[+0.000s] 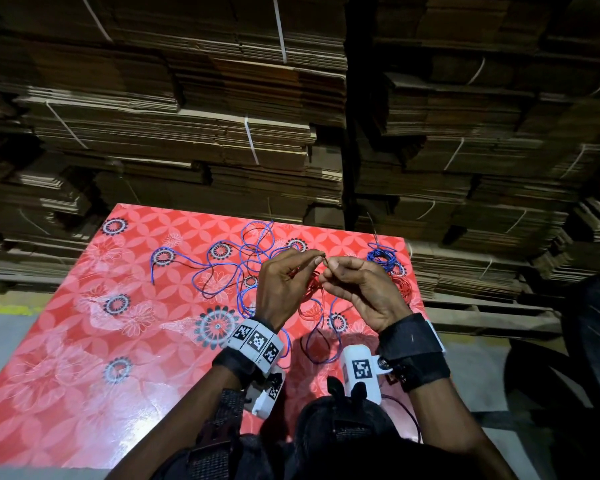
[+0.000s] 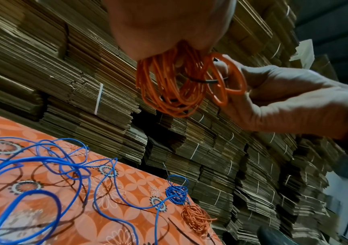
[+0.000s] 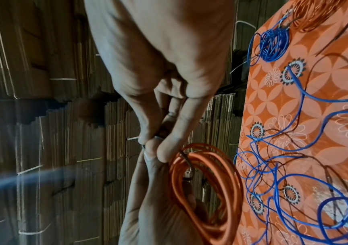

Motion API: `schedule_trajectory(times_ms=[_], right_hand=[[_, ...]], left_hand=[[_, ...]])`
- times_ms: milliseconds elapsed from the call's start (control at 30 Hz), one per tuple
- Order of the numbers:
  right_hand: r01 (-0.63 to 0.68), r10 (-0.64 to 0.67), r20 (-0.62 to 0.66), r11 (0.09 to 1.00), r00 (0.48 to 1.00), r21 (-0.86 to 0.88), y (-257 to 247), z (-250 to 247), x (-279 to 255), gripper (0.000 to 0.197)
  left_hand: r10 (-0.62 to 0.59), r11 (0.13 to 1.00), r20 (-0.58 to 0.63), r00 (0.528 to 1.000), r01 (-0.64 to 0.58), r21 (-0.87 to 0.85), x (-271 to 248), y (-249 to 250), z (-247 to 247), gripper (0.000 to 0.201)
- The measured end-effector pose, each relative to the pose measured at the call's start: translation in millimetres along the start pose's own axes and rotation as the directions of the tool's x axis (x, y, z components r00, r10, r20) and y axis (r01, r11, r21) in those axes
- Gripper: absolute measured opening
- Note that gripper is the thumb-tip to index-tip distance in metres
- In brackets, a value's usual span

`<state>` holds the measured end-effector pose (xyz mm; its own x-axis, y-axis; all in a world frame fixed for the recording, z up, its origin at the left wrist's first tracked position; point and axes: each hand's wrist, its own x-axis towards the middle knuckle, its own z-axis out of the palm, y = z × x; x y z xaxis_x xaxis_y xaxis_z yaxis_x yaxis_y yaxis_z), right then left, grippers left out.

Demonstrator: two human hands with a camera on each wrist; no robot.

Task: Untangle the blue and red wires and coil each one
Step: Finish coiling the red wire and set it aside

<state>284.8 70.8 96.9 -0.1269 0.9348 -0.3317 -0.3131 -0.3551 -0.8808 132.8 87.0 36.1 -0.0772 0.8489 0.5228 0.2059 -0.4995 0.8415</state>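
Red wire (image 2: 175, 86) is coiled, held by left hand (image 1: 284, 289) while right hand (image 1: 357, 289) pinches its end. Blue wire (image 1: 222, 268) left of the hands lies loose, uncoiled; that remains.

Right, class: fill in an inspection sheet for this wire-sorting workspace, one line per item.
Surface: red floral tablecloth covering the table.
Job's things: red wire coil held up; loose blue wire sprawled uncoiled; finished blue coil and red coil at the right edge.
Clutter: nothing seen.
Grippers: left hand grips the red coil; right hand pinches its dark tie end.
Cables: thin wire hangs off the near edge.
Surroundings: strapped stacks of flattened cardboard.
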Motion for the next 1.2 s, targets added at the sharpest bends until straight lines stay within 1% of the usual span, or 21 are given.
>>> schedule_trajectory(times_ms=[100, 167, 267, 400, 500, 567, 600, 667, 733, 833, 967, 1067, 1200], right_hand=[[0.025, -0.025, 0.004, 0.998, 1.000, -0.053, 0.2, -0.7, -1.3, 0.009], [0.026, -0.027, -0.007, 0.995, 1.000, -0.101, -0.2, 0.2, -1.8, 0.009], [0.011, -0.013, -0.015, 0.993, 1.000, -0.118, -0.7, 0.7, -1.4, 0.007], [-0.022, 0.019, -0.039, 0.996, 0.999, -0.090, -2.6, 0.6, -1.5, 0.009], [-0.004, 0.001, -0.071, 0.999, 0.997, -0.041, -3.7, 2.2, -1.4, 0.009], [0.008, -0.008, -0.067, 1.000, 0.998, -0.004, -3.7, 1.4, -1.7, 0.009], [0.012, -0.013, -0.057, 1.000, 0.998, -0.012, -3.2, 0.9, -1.9, 0.009], [0.025, -0.027, -0.028, 0.996, 0.999, -0.089, -2.1, -0.9, -2.6, 0.008], [0.042, -0.041, 0.006, 0.984, 0.999, -0.172, -1.9, -2.6, -3.6, 0.012], [0.051, -0.043, 0.038, 0.970, 0.998, -0.239, -3.0, -2.6, -4.6, 0.018], [0.041, -0.047, -0.018, 0.965, 0.999, -0.260, -3.2, -3.1, -3.5, 0.012], [0.036, -0.060, -0.078, 0.958, 0.995, -0.284, -1.1, -3.8, -1.7, 0.013], [0.026, -0.063, -0.153, 0.973, 0.986, -0.231, -4.9, -5.4, 1.4, 0.012]], left_hand=[[-0.020, 1.000, -0.028, 0.999, 0.020, -0.004, -1.3, -0.5, 0.4, 0.015], [-0.015, 1.000, -0.033, 0.999, 0.015, -0.002, -2.0, -0.2, 0.1, 0.014], [0.008, 1.000, -0.028, 1.000, -0.008, 0.004, -2.6, 1.2, -1.5, 0.013], [0.041, 0.999, 0.007, 0.999, -0.041, 0.007, -3.0, 1.3, -0.8, 0.013], [0.057, 0.998, 0.024, 0.998, -0.057, 0.005, -4.9, -0.8, 0.6, 0.013], [0.056, 0.998, 0.030, 0.998, -0.056, 0.001, -5.8, -1.0, 1.0, 0.013], [0.051, 0.999, 0.031, 0.998, -0.051, 0.000, -5.8, -0.6, 1.0, 0.013], [0.038, 0.999, 0.028, 0.999, -0.038, 0.005, -5.4, -0.3, 1.3, 0.013], [0.029, 1.000, 0.023, 0.999, -0.029, 0.005, -5.8, -0.7, 1.6, 0.014], [0.013, 1.000, 0.039, 0.999, -0.012, -0.004, -7.1, -0.6, 1.1, 0.015], [-0.018, 1.000, 0.064, 0.998, 0.019, -0.009, -6.2, -0.4, 0.4, 0.011], [-0.047, 0.999, 0.085, 0.995, 0.049, -0.019, -6.5, 0.6, -0.4, 0.011], [-0.070, 0.997, 0.137, 0.988, 0.076, -0.035, -9.1, 0.8, -1.0, 0.011]])
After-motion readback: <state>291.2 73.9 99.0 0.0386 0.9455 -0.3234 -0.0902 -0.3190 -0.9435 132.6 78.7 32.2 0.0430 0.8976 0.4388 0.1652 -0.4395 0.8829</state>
